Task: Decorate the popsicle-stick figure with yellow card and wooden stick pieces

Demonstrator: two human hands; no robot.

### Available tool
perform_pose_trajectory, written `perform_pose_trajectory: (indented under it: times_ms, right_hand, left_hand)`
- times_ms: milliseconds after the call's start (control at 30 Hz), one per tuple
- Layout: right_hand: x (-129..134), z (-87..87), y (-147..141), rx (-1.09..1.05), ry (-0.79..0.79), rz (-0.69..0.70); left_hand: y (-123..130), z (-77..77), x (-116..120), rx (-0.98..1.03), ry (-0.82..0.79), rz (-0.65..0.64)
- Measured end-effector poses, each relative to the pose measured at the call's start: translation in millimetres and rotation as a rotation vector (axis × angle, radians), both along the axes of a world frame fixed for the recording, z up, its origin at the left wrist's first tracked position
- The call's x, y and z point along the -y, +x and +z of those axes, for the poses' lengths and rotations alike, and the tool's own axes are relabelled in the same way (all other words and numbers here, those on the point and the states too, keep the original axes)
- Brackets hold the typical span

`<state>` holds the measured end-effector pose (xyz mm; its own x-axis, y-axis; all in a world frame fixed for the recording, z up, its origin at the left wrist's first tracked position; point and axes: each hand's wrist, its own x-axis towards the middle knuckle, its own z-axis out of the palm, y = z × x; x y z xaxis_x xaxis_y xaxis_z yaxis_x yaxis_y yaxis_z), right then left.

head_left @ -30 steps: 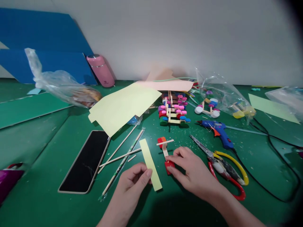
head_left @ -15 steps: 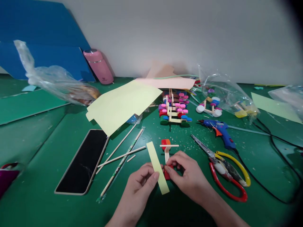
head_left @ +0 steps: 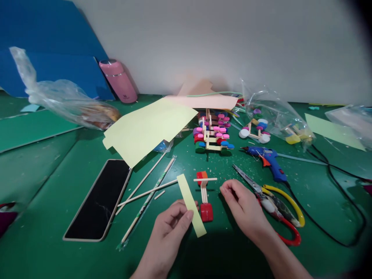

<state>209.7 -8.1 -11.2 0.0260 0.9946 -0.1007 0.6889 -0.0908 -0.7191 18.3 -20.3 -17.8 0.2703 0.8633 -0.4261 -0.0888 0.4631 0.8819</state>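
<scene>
Between thumb and fingers, my left hand (head_left: 174, 228) pinches a narrow pale yellow paper strip (head_left: 192, 205). Just right of the strip, a small stick model (head_left: 204, 193) stands on the green table, with a red block (head_left: 206, 212) at its near end, a red and orange piece at its far end and a thin stick across it. My right hand (head_left: 242, 205) is raised to the right of the model, apart from it, fingertips pressed together; whatever they hold, if anything, is too small to make out. Scissors (head_left: 270, 205) lie partly behind this hand.
A phone (head_left: 99, 199) and thin wooden sticks (head_left: 147, 192) lie at left. Large yellow paper (head_left: 149, 128) and colourful stick models (head_left: 213, 133) are farther back. A blue glue gun (head_left: 270, 161) with a black cable lies at right. A pink bottle (head_left: 119, 81) stands behind.
My right hand has moved right, away from the stick model, uncovering its red block and now covering part of the scissors. My left hand still holds the paper strip.
</scene>
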Motion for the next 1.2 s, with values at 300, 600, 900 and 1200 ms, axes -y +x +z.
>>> perform_pose_trajectory:
  times_ms: [300, 600, 900, 1200]
  right_hand:
    - [5.8, -0.6, 55.3, 0.385, 0.328, -0.269]
    - [49.4, -16.0, 102.6, 0.363, 0.019, -0.192]
    - [49.6, -21.2, 101.3, 0.381, 0.036, -0.155]
    - [11.2, -5.3, 121.2, 0.417, 0.235, -0.437]
  left_hand:
    - [-6.7, -4.4, -1.8, -0.062, 0.032, 0.095]
    - [-4.1, 6.3, 1.5, -0.151, 0.292, 0.172]
    - [1.3, 16.0, 4.3, -0.168, 0.407, 0.061]
    - [3.7, 8.8, 4.5, -0.157, 0.427, 0.041]
